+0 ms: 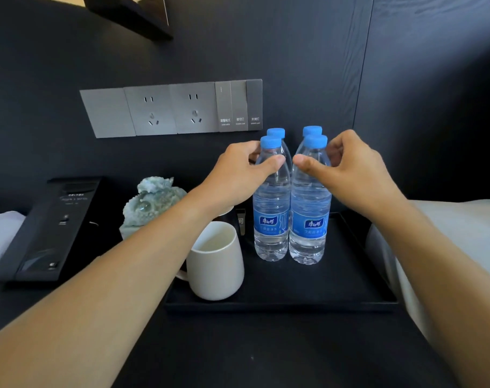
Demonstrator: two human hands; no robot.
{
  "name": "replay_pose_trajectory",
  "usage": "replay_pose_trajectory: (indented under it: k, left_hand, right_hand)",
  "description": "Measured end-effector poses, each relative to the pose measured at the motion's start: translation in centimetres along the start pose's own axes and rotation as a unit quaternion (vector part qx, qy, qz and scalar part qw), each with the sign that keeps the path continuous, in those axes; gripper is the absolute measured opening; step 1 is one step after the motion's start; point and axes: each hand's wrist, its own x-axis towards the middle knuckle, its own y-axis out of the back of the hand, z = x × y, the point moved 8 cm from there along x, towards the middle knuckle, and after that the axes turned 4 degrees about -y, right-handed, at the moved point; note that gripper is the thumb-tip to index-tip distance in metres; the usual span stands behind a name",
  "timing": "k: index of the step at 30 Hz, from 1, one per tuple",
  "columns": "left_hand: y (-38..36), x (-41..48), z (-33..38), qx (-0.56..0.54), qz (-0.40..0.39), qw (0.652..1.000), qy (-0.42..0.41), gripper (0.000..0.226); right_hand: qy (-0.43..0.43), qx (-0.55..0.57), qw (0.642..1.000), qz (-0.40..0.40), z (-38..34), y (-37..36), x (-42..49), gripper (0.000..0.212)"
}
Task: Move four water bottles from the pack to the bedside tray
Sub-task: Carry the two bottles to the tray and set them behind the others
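A black rectangular tray (280,305) lies on the dark bedside top. On it stand two clear water bottles with blue caps and blue labels: the front left bottle (270,219) and the front right bottle (309,225), side by side and upright. Behind them stand two more, of which mostly the rear left cap (276,133) and the rear right cap (311,130) show. My left hand (238,175) wraps the shoulder of the front left bottle, thumb in front. My right hand (353,175) pinches the shoulder of the front right bottle. The pack is out of view.
A white mug (216,264) stands on the tray's left part, under my left forearm. A pale green stone ornament (151,203) and a black device (51,231) sit to the left. Wall sockets and switches (154,110) are behind. White bedding (448,233) borders the right.
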Motion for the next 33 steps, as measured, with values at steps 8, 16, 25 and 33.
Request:
replay_pose_trajectory:
  k: [8,16,25,33]
  left_hand:
    - [0.1,0.2,-0.5,-0.023,-0.010,1.000,-0.007,0.008]
    - [0.3,-0.2,-0.3,-0.015,-0.019,1.000,-0.014,0.013]
    - [0.3,-0.2,-0.2,0.009,-0.026,0.999,-0.016,0.028]
    - [0.2,-0.1,0.0,0.034,0.009,0.999,-0.022,0.031]
  right_hand:
    - [0.018,0.067,0.997,-0.036,0.4,0.5,0.5,0.027]
    - [0.030,0.039,0.999,-0.001,0.7,0.0,0.3,0.036]
    - [0.041,0.040,0.998,-0.013,1.1,-0.1,0.4,0.043]
    - [0.062,0.086,0.994,-0.029,1.5,-0.4,0.2,0.057]
